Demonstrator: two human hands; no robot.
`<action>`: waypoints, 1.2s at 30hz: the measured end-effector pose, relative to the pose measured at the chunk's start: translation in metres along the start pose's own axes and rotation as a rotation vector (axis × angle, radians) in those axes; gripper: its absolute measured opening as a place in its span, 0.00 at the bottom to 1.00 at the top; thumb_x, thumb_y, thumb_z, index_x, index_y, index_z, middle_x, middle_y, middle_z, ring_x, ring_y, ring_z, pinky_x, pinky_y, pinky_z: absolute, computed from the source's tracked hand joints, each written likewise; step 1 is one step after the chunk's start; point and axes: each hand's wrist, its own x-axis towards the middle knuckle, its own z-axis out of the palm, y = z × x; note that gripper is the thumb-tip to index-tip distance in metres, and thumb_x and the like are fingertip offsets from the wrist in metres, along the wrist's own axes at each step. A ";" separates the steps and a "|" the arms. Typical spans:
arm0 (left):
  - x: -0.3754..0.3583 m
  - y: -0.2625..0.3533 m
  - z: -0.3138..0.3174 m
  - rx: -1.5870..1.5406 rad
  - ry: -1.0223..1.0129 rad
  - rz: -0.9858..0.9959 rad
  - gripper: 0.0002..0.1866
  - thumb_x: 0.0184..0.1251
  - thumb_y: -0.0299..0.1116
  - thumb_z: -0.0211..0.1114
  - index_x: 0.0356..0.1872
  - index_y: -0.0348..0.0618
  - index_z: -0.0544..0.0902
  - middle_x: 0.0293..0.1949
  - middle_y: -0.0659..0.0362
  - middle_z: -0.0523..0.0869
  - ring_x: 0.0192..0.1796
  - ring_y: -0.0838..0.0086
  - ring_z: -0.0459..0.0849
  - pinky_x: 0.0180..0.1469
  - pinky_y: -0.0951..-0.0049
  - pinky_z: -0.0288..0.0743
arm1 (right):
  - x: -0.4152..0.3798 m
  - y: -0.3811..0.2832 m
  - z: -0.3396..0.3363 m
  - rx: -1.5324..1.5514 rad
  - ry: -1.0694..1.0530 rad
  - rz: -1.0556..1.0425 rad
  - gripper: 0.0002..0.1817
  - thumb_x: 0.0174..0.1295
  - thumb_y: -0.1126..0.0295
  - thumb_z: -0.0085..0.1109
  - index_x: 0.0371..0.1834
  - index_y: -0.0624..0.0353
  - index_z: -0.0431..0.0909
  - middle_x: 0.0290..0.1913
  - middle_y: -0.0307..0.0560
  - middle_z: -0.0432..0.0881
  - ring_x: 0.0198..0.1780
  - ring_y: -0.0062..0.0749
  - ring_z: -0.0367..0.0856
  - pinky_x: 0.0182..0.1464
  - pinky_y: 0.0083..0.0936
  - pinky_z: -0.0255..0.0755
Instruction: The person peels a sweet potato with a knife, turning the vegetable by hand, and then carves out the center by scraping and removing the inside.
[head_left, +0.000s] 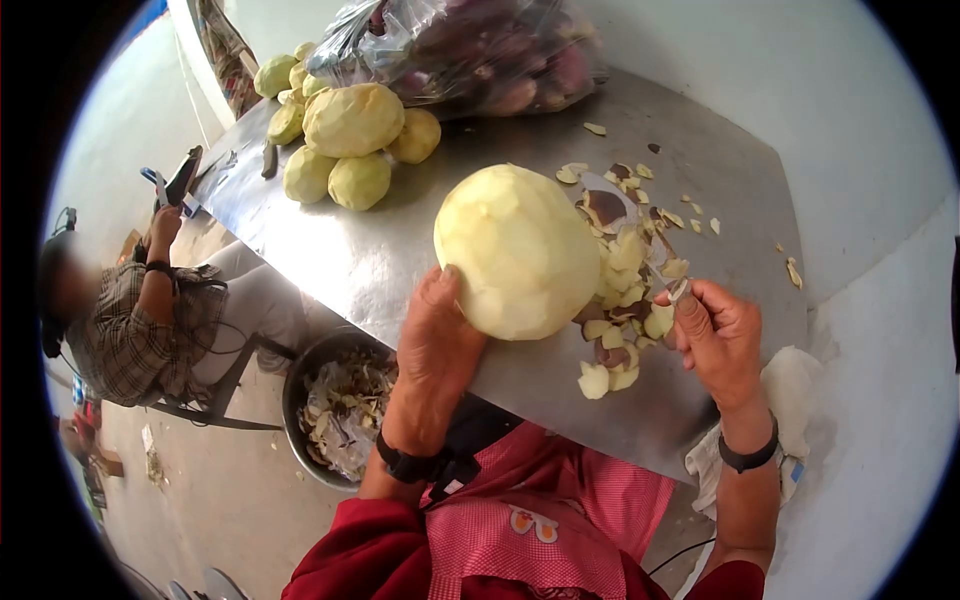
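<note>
A large, round, peeled vegetable (515, 252), pale yellow with flat cut facets, rests in my left hand (440, 320), which supports it from the lower left with the thumb on its near side. To its right, my right hand (712, 335) is closed around a small knife (657, 265); its blade points up and left over the peelings, and most of its handle is hidden by my fingers. Knife and vegetable are apart. Beneath and between them lies a pile of peelings (625, 290), pale inside and dark purple-brown outside.
More peeled vegetables (355, 120) are heaped at the metal table's (330, 240) far left, near a clear plastic bag (480, 60) of purplish produce. A metal basin (290, 400) of peelings stands on the floor. Another person (150, 320) sits at left. Walls border the right side.
</note>
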 end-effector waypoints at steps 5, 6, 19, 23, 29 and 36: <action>-0.002 0.003 0.022 0.107 0.034 0.008 0.36 0.64 0.40 0.68 0.67 0.28 0.65 0.63 0.45 0.76 0.64 0.59 0.77 0.67 0.58 0.70 | -0.001 0.003 0.003 0.000 -0.002 -0.018 0.15 0.69 0.63 0.63 0.36 0.67 0.82 0.21 0.34 0.74 0.24 0.13 0.68 0.27 0.16 0.63; -0.002 0.003 0.024 0.108 0.034 0.007 0.36 0.64 0.40 0.68 0.67 0.28 0.65 0.63 0.45 0.76 0.64 0.59 0.77 0.67 0.58 0.70 | -0.001 0.004 0.005 -0.024 -0.022 -0.028 0.15 0.69 0.63 0.63 0.36 0.67 0.82 0.21 0.35 0.74 0.25 0.13 0.68 0.27 0.16 0.64; -0.006 -0.003 0.028 0.366 -0.028 0.051 0.44 0.49 0.35 0.81 0.65 0.29 0.66 0.58 0.48 0.79 0.59 0.63 0.80 0.63 0.64 0.75 | -0.007 0.012 0.028 -0.063 -0.123 -0.244 0.13 0.65 0.64 0.66 0.34 0.65 0.80 0.18 0.46 0.75 0.20 0.21 0.70 0.24 0.21 0.66; -0.009 -0.003 0.023 0.413 -0.037 0.057 0.44 0.50 0.36 0.80 0.65 0.29 0.65 0.58 0.47 0.78 0.59 0.62 0.80 0.62 0.64 0.75 | -0.006 0.019 0.032 -0.039 -0.138 -0.261 0.13 0.66 0.63 0.65 0.34 0.64 0.81 0.18 0.48 0.76 0.19 0.23 0.71 0.24 0.23 0.67; -0.007 -0.006 0.027 0.717 -0.074 0.092 0.48 0.41 0.33 0.85 0.65 0.31 0.66 0.58 0.49 0.79 0.60 0.65 0.79 0.63 0.64 0.74 | -0.003 0.017 0.029 -0.040 -0.189 -0.232 0.14 0.67 0.62 0.64 0.34 0.65 0.81 0.20 0.46 0.77 0.22 0.20 0.73 0.26 0.22 0.68; -0.003 -0.004 0.032 0.583 -0.093 0.096 0.46 0.45 0.32 0.81 0.65 0.31 0.66 0.57 0.50 0.80 0.59 0.64 0.80 0.63 0.64 0.75 | 0.005 0.018 0.021 0.141 -0.205 -0.072 0.15 0.68 0.61 0.63 0.34 0.65 0.81 0.20 0.39 0.76 0.25 0.13 0.69 0.27 0.20 0.66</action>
